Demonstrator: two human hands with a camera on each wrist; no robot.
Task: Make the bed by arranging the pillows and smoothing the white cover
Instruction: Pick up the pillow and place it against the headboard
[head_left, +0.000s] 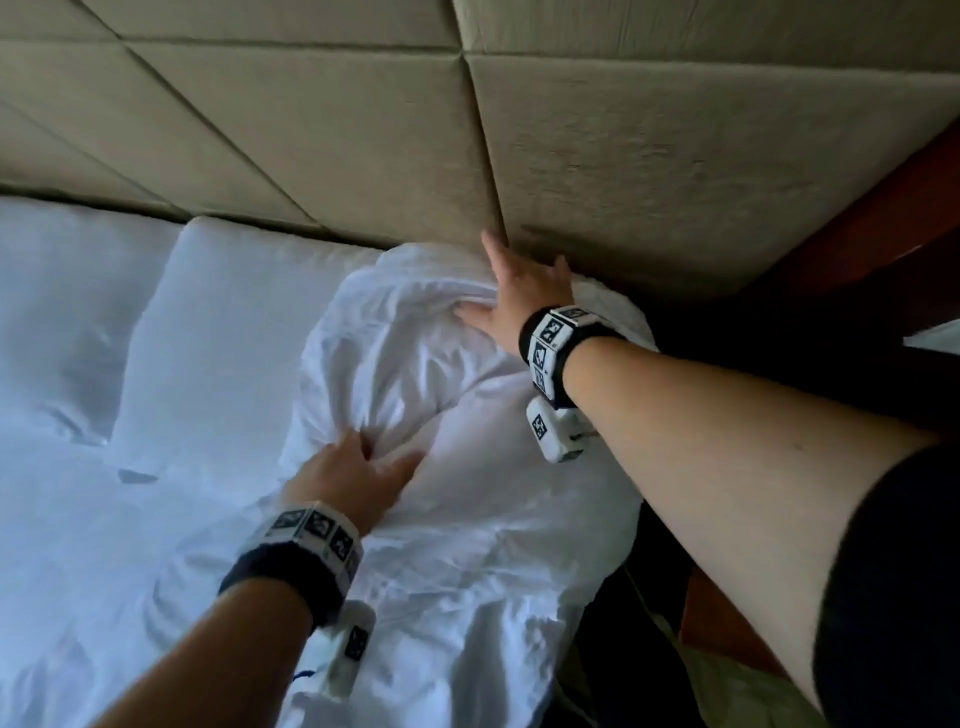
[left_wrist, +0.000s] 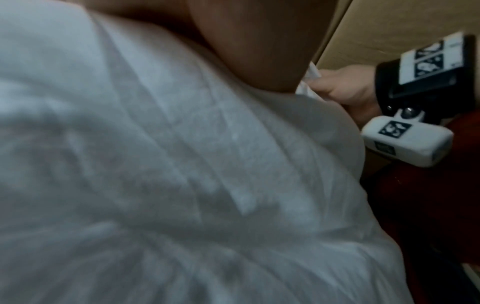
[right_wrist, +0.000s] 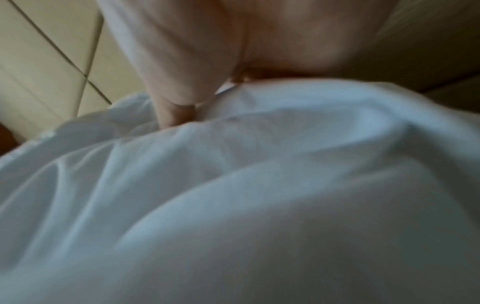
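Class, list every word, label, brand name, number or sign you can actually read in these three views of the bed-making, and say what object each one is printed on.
No readable words, brands or numbers.
Black-and-white square marker patterns on the left wristband: pictorial codes, not text.
The same patterns on the right wristband and the white camera pod below it: not text.
Small dark label on that pod: too blurred to read.
White cover and beige padded headboard: no print.
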